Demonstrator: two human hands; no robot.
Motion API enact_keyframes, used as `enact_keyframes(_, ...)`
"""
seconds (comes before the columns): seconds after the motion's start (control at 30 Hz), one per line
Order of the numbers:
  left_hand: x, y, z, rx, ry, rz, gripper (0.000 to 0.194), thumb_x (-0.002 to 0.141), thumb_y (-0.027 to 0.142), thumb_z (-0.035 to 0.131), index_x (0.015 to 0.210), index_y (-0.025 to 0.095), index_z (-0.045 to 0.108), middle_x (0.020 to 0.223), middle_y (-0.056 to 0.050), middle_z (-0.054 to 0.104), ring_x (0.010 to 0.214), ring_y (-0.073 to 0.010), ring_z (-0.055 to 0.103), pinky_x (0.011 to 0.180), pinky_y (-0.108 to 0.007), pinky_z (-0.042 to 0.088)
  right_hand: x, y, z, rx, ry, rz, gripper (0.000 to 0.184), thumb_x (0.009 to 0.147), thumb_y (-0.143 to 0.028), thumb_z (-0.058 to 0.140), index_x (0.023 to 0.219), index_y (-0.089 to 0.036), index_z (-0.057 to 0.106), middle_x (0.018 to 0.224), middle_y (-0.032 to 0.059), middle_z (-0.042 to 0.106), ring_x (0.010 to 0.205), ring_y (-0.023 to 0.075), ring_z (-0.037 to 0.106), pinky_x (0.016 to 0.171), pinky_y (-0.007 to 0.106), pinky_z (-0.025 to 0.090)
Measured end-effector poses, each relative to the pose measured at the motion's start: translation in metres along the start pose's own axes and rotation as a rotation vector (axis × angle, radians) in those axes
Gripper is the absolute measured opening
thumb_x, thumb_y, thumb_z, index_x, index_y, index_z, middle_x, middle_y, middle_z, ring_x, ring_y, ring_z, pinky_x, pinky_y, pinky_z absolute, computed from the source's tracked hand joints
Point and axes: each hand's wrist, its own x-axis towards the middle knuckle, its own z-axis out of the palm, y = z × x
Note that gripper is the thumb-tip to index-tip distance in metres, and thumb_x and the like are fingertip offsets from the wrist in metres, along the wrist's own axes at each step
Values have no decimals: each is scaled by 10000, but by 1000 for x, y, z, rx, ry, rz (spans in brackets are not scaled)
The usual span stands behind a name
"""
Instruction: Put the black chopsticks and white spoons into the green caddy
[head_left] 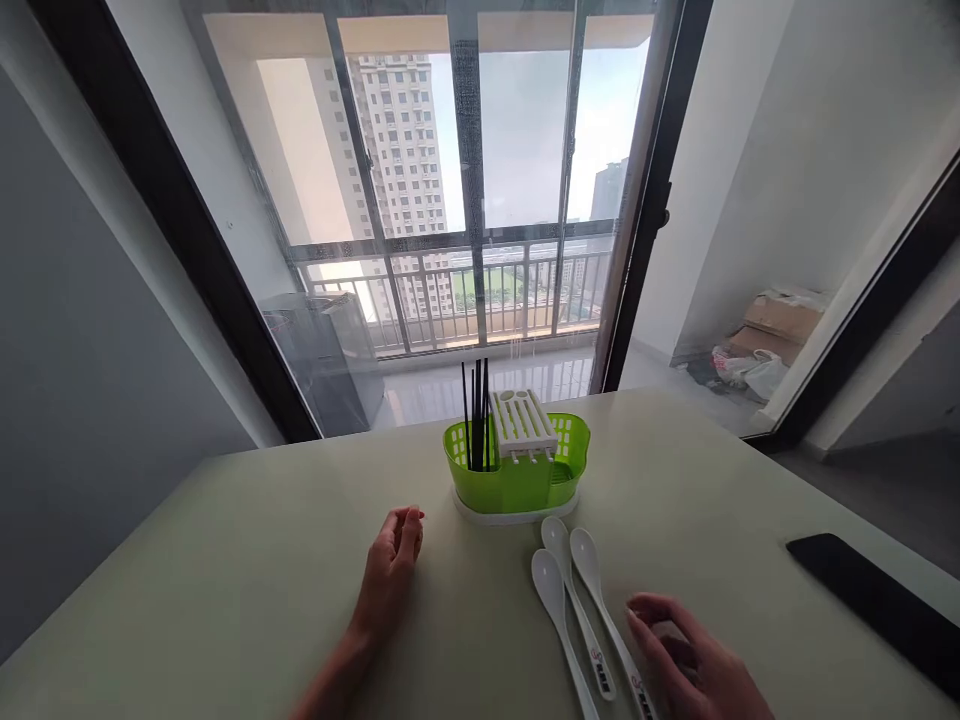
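My left hand [392,555] lies on the table, loosely closed with the fingers curled and nothing visible in it. My right hand [694,650] rests just right of the spoons, its fingers curled in toward the thumb around an empty gap. Three white long-handled spoons [551,585] lie side by side, bowls pointing away from me and handles toward me. Beyond them stands a green utensil basket [525,490] on a white base. Several black chopsticks [477,420] stand upright in its left side. A white slotted rack [523,420] sits across its middle.
All this stands on a pale table [300,550]. A long black object [877,590] lies near the right edge. Past the table's far edge are a glass sliding door [630,280], a grey cabinet-like box [330,350], and cardboard with plastic bags [769,340] on the floor.
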Motion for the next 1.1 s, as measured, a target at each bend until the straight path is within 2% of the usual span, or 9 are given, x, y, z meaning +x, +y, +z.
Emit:
enact_keyframes(0.1, -2, 3, 2, 44, -20, 23, 551, 829, 742, 542, 931, 212, 656, 721, -9, 606, 634, -177, 573, 589, -285, 481, 30, -5, -3, -65, -149, -23, 574, 857, -714, 525, 1129, -226, 660, 973, 59, 741, 647, 186, 686, 611, 279, 559)
enact_keyframes(0.17, -2, 3, 3, 53, -24, 39, 553, 831, 736, 541, 931, 206, 661, 716, -10, 605, 634, -179, 567, 600, -287, 478, 52, -7, -3, -118, -175, -64, 590, 844, -698, 531, 1143, -206, 662, 1008, 76, 727, 625, 184, 662, 638, 310, 565)
enact_keyframes(0.27, -2, 1, 2, 59, -28, 58, 546, 842, 726, 530, 911, 201, 660, 699, -7, 592, 622, -176, 550, 603, -287, 464, 81, -7, -1, -153, -236, -60, 577, 830, -666, 535, 1145, -198, 662, 996, 72, 717, 569, 173, 643, 644, 335, 563)
enact_keyframes(0.43, -3, -2, 1, 117, -82, 77, 499, 897, 679, 486, 929, 211, 656, 711, 3, 578, 615, -175, 523, 594, -280, 431, 112, 3, 5, -103, -313, 42, 505, 812, -618, 558, 1121, -220, 591, 879, 17, 685, 505, 156, 626, 512, 303, 524)
enact_keyframes(0.63, -5, 2, 0, 181, -126, 101, 457, 937, 627, 445, 915, 220, 652, 716, 17, 569, 621, -167, 503, 598, -266, 394, 131, 9, 10, -72, -273, 81, 413, 795, -547, 611, 1048, -229, 532, 827, 9, 689, 526, 172, 644, 461, 296, 511)
enact_keyframes(0.8, -6, 5, 1, 206, -119, 103, 457, 937, 617, 436, 853, 225, 655, 701, 20, 585, 588, -153, 492, 581, -259, 389, 141, 6, 13, -143, -257, 56, 469, 816, -525, 591, 1153, -204, 537, 815, 19, 718, 504, 166, 632, 488, 296, 499)
enact_keyframes(0.93, -7, 5, 1, 209, -135, 100, 464, 948, 613, 420, 847, 224, 654, 709, 19, 585, 594, -150, 485, 590, -260, 384, 143, -4, 15, -203, -281, -2, 398, 820, -542, 580, 1009, -200, 653, 827, 48, 738, 619, 182, 674, 553, 281, 496)
enact_keyframes(1.1, -8, 6, 1, 208, -150, 89, 475, 951, 619, 411, 882, 221, 660, 727, 11, 599, 597, -151, 483, 582, -259, 377, 142, -20, 11, -360, -250, -123, 385, 811, -558, 559, 840, -218, 737, 884, 73, 776, 768, 237, 710, 675, 321, 509)
